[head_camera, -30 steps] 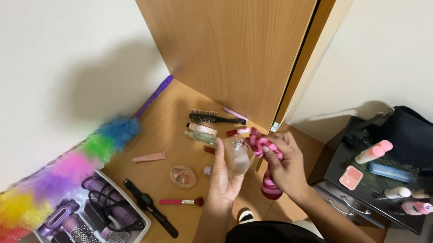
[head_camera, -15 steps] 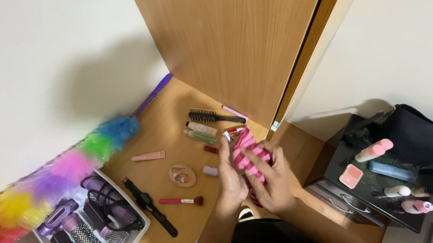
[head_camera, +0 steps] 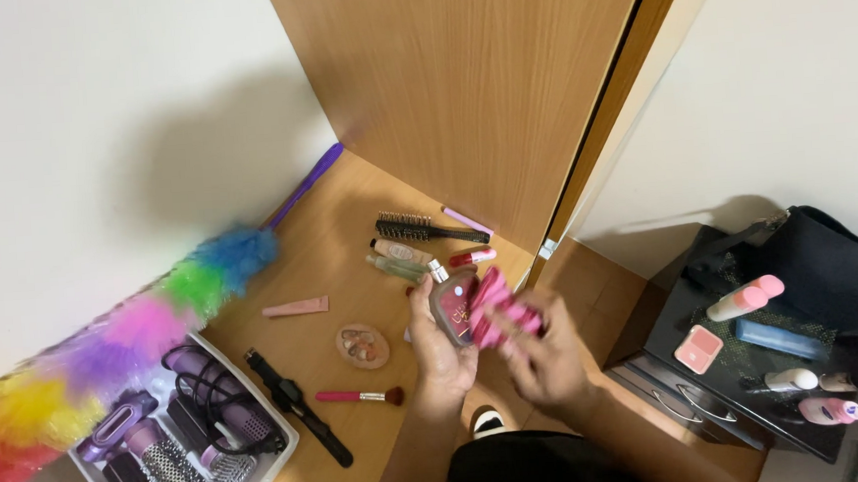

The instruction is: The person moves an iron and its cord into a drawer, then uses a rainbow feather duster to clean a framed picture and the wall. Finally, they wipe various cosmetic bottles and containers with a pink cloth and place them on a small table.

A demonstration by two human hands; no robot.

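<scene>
Left hand (head_camera: 440,344) is gripping a small reddish-brown glass bottle (head_camera: 453,304) with a silver cap, tilted, over the front of the wooden shelf (head_camera: 331,262). Right hand (head_camera: 545,348) is pressing a pink cloth (head_camera: 498,311) against the bottle's side, fingers curled around the cloth; slightly motion-blurred.

The shelf is sitting in a corner: white wall on the left, wood-grain door panel (head_camera: 469,90) behind. Lying on it: black hairbrush (head_camera: 428,229), two slim tubes just in front of the brush, a red lipstick (head_camera: 473,257), pink clip (head_camera: 296,307), round compact (head_camera: 362,345), makeup brush (head_camera: 359,397), black watch (head_camera: 295,406). A rainbow feather duster (head_camera: 137,333) is leaning along the wall.

A white tray (head_camera: 264,469) at the lower left is holding purple roller brushes and a coiled black cord. A black unit (head_camera: 696,393) to the right is carrying pink and white bottles and a pink compact.
</scene>
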